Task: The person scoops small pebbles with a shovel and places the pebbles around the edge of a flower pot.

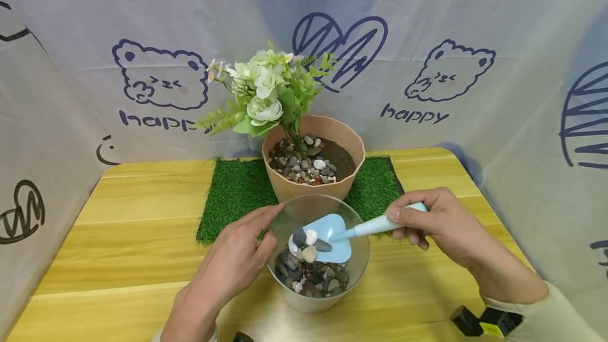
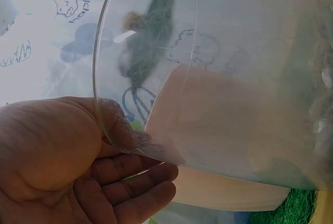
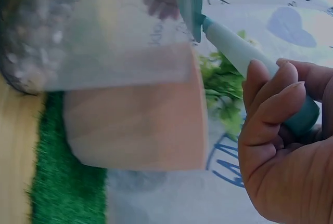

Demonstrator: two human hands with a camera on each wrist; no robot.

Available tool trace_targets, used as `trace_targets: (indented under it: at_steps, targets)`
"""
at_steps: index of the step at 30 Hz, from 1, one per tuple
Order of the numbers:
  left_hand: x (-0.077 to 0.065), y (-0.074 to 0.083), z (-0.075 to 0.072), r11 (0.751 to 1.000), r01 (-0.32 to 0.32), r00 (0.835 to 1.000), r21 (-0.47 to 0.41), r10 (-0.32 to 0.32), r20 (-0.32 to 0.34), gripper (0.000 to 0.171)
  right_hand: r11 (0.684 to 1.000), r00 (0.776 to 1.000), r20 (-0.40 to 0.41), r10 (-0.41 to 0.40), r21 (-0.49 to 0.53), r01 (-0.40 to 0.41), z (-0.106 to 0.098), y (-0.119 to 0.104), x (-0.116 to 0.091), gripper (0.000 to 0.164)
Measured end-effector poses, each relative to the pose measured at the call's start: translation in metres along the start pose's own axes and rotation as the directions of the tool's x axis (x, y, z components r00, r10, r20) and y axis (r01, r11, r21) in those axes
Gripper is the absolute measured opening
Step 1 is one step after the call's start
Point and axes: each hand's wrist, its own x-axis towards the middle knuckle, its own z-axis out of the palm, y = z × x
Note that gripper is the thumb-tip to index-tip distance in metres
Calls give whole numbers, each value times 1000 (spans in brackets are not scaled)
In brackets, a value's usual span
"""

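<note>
My right hand (image 1: 442, 220) grips the pale handle of a light blue trowel (image 1: 334, 226). Several grey, white and tan pebbles (image 1: 310, 253) lie on its blade, which is over the mouth of a clear container (image 1: 304, 300). More pebbles (image 1: 311, 278) fill the bottom of that container. My left hand (image 1: 237, 249) holds the container's left side near the rim, fingers bent against the wall. In the right wrist view, my right fingers (image 3: 273, 91) curl round the handle, and the blade (image 3: 190, 3) shows edge-on.
Behind the container, a peach flowerpot (image 1: 315, 189) stands on a green turf mat (image 1: 233, 199). It holds dark soil, pebbles and white flowers with green leaves (image 1: 268, 94). The wooden table (image 1: 119, 257) is backed by a printed curtain (image 1: 256, 25).
</note>
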Motion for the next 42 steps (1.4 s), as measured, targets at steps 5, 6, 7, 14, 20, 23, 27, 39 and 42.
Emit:
trace_targets:
  at_steps: [5, 6, 7, 14, 20, 23, 27, 39, 42]
  targets:
    - [0, -1, 1, 1000, -5, 1000, -1, 5, 0, 54, 992, 996, -87, -36, 118, 46, -15, -15, 10, 21]
    - [0, -2, 1, 1000, -8, 1000, -2, 8, -1, 53, 989, 994, -109, -33, 139, 48, -19, -18, 14, 21]
    - [0, -2, 1, 1000, -11, 1000, -2, 11, -2, 53, 987, 991, -131, -28, 154, 48, -22, -22, 18, 21]
    - [-2, -3, 1, 1000, -2, 1000, 5, 2, 1, 55, 994, 938, -345, 37, -81, -69, -34, -40, 57, 31]
    - [-4, -3, 1, 1000, 14, 1000, 16, -14, 7, 55, 899, 892, -451, -37, -404, -167, -17, -44, 85, 42]
    - [-4, -2, 1, 1000, 17, 1000, 15, -17, 3, 55, 836, 881, -466, -84, -514, -192, -6, -45, 94, 38]
    - [-4, -2, 1, 1000, 11, 1000, 11, -11, -2, 55, 742, 866, -461, -194, -646, -177, 3, -43, 99, 36]
    - [-1, -1, 0, 1000, -26, 1000, -3, 26, -13, 55, 505, 780, -366, -508, -860, -74, 11, -34, 95, 28]
    - [0, -1, 0, 1000, -31, 999, -3, 31, -15, 55, 485, 771, -345, -535, -873, -54, 12, -32, 93, 27]
